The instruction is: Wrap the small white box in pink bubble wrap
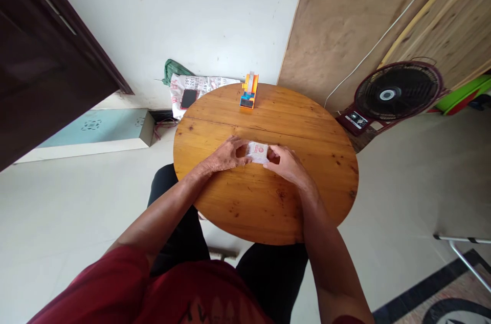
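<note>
A small white package (257, 152) with red print, looking wrapped in clear plastic, is at the middle of the round wooden table (249, 206). My left hand (229, 154) grips its left side between thumb and fingers. On the opposite side, my right hand (286, 161) pinches the right edge, thumb nearer to me and fingers beyond. Whether the package rests on the wood or is slightly lifted, I cannot tell. Farther back on the table stands an orange and blue tape dispenser (249, 93) with a roll of tape in it.
Behind the table, a printed white sack (178, 90) lies against the wall with a dark red-edged item (188, 99) on it. A dark fan (397, 91) stands at the right. A pale blue-topped ledge (92, 127) is at the left, a metal frame (466, 257) at lower right.
</note>
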{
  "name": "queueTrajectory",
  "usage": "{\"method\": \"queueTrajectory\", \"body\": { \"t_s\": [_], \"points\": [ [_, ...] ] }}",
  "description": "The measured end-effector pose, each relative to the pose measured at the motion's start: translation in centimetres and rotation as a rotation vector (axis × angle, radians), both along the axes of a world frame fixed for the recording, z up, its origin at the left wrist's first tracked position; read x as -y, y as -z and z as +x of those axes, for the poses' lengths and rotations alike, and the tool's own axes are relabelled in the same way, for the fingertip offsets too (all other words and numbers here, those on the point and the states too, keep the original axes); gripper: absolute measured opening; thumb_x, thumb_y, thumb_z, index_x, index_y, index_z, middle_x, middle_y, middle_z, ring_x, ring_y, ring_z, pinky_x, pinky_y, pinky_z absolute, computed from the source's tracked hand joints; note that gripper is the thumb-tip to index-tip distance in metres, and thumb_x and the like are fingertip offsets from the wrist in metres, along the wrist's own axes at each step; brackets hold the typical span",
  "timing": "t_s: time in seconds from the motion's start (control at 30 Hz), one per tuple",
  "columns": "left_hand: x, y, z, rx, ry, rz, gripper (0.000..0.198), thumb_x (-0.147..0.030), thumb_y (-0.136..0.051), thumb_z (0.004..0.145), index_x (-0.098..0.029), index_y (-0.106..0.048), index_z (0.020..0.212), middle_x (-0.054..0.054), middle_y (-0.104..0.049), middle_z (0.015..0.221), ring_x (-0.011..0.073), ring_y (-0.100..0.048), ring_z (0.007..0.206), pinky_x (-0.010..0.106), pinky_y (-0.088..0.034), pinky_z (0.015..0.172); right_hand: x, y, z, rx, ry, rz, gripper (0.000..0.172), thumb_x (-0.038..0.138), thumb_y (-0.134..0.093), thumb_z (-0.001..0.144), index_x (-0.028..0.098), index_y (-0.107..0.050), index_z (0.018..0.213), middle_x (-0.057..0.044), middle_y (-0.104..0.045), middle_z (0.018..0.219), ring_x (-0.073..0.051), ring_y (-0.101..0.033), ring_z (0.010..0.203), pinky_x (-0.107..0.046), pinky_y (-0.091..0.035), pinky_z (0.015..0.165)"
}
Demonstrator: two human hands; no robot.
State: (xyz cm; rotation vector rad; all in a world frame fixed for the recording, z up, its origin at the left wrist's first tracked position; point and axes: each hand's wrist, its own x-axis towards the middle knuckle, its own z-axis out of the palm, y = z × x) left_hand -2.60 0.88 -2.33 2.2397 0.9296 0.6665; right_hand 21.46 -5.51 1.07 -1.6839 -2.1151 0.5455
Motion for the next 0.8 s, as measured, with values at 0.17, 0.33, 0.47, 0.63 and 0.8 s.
{"method": "queueTrajectory", "body": {
  "t_s": [0.17,0.33,0.47,0.63,0.8],
  "points": [
    [-0.2,0.4,0.4,0.01,0.052,0.029,0.041,-0.046,-0.064,0.085,-0.018,-0.071,0.115,0.007,-0.061,0.088,0.0226,-0.054,0.091,0.035,-0.044,0.088,-0.3,0.4,-1.0,-0.047,-0.004,0.032,0.027,0.019,-0.066,0.078,0.022,-0.069,0.104,-0.005,-0.075,0.093,-0.02,-0.065,0.083,-0.033,-0.05,0.077],
    [-0.1,0.3,0.7,0.036,0.041,0.025,0.038,-0.045,-0.065,0.085,-0.018,-0.073,0.11,0.006,-0.062,0.082,0.0218,-0.053,0.086,0.035,-0.044,0.085,-0.3,0.7,-1.3,-0.028,0.005,0.051,0.029,0.017,-0.064,0.078,0.022,-0.069,0.106,-0.006,-0.075,0.094,-0.021,-0.064,0.082,-0.033,-0.049,0.075],
    [0.2,-0.1,0.5,0.056,0.021,-0.026,0.04,-0.041,-0.069,0.08,-0.016,-0.071,0.111,0.008,-0.066,0.097,0.0238,-0.058,0.097,0.037,-0.046,0.091,0.2,0.2,-0.4,-0.075,-0.021,0.011,0.044,0.018,-0.065,0.076,0.022,-0.065,0.12,-0.007,-0.074,0.103,-0.022,-0.066,0.09,-0.036,-0.051,0.082],
    [0.3,-0.8,-0.3,0.17,-0.056,-0.229,0.047,-0.031,-0.064,0.077,-0.014,-0.066,0.121,0.009,-0.064,0.115,0.0228,-0.063,0.102,0.034,-0.051,0.09,0.5,-0.4,1.6,-0.164,0.002,-0.087,0.039,0.023,-0.064,0.077,0.02,-0.067,0.115,-0.003,-0.073,0.089,-0.019,-0.066,0.078,-0.033,-0.051,0.074],
    [0.3,-0.8,-0.2,0.114,-0.064,-0.176,0.042,-0.031,-0.062,0.08,-0.016,-0.07,0.118,0.008,-0.067,0.108,0.0221,-0.062,0.099,0.034,-0.051,0.091,0.4,-0.3,1.4,-0.163,-0.016,-0.086,0.011,0.026,-0.061,0.079,0.02,-0.07,0.079,0.0,-0.071,0.076,-0.016,-0.061,0.069,-0.028,-0.045,0.064]
  ]
}}
